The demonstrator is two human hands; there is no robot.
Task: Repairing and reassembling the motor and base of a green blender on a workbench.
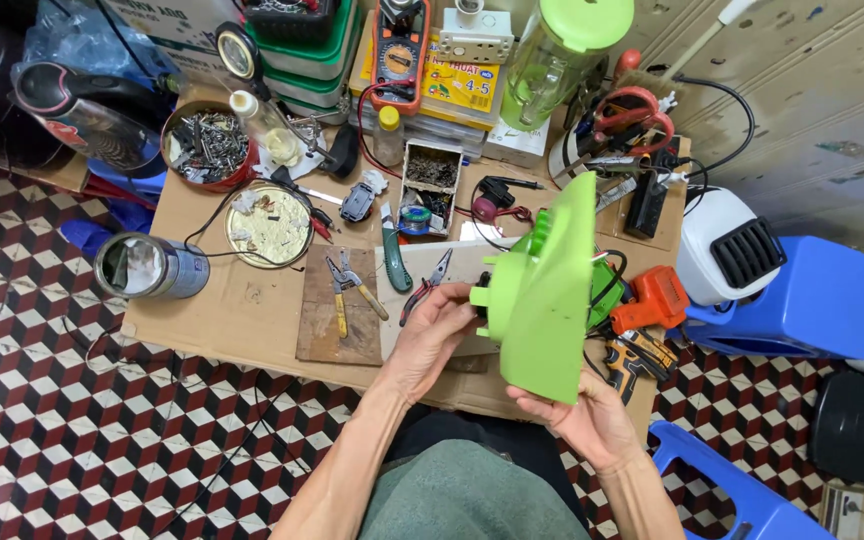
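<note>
Where floor's (52, 400) checkered: cluttered cardboard bench (252, 310).

single view only, head-worn camera, looks steeply down from above seated person. near: forearms enter from bottom edge, left hand (430, 335) and right hand (584, 420) sit in lower centre, lap at bottom. cardboard-covered low table (242, 310) fills middle, its far edge toward top of frame. patterned tile floor (42, 400) spreads lower left, wall panels (832, 110) run upper right. slight wide-angle bend at edges. no second view to share scene.
</note>
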